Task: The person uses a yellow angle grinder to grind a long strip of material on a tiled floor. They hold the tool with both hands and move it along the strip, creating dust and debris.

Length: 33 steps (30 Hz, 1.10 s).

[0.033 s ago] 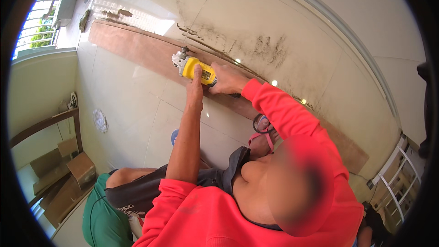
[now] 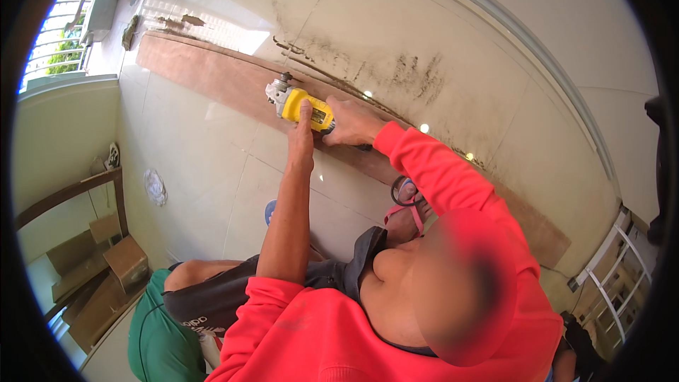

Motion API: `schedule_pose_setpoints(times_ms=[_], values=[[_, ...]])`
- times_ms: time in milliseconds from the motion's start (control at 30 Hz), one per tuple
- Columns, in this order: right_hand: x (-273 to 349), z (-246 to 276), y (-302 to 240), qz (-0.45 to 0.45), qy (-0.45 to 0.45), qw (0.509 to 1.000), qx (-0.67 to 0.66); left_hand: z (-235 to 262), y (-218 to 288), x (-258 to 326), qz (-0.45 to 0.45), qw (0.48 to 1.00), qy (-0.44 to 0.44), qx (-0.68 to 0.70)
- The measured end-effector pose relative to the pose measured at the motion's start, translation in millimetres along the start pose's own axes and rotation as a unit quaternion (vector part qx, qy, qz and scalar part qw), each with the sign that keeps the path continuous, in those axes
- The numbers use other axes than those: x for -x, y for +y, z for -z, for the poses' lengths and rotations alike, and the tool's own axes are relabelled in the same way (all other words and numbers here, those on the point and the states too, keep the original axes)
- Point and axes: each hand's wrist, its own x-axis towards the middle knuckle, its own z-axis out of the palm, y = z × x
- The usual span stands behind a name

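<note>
An angle grinder (image 2: 303,107) with a yellow body and a grey metal head is held over a long brown wooden board (image 2: 198,74). My left hand (image 2: 302,131) holds the grinder's body, its thumb laid along the top. Behind it, my right hand (image 2: 353,122) is closed around the rear of the same tool. A small dark round piece sticks out from the grinder's head at the far side; I cannot tell whether a disc is fitted. The board lies on light floor tiles and runs from far left to near right. My forearms hide part of it.
Dark dust and streaks (image 2: 417,78) mark the tiles beyond the board. My foot in a pink-strapped sandal (image 2: 407,213) rests close to the board. A crumpled white thing (image 2: 155,187) lies at left, near a brown wooden frame (image 2: 71,198) and cardboard (image 2: 127,262). A white metal rack (image 2: 615,276) stands at right.
</note>
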Motion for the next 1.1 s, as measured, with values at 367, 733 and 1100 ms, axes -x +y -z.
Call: schedule_pose_setpoints(times_ms=[367, 733, 1100], values=[[-3.1, -3.8, 3.1, 0.004, 0.009, 1.0, 0.006, 3.5, -5.8, -7.6, 0.003, 1.0, -0.001, -0.018], [-4.1, -5.7, 5.4, 0.011, 0.013, 1.0, -0.005, 5.5, -5.3, -8.4, 0.004, 1.0, -0.016, -0.014], [-1.7, -4.5, 5.0, 0.011, 0.01, 1.0, -0.008, 5.9, -3.9, -7.7, 0.008, 1.0, -0.02, -0.022]])
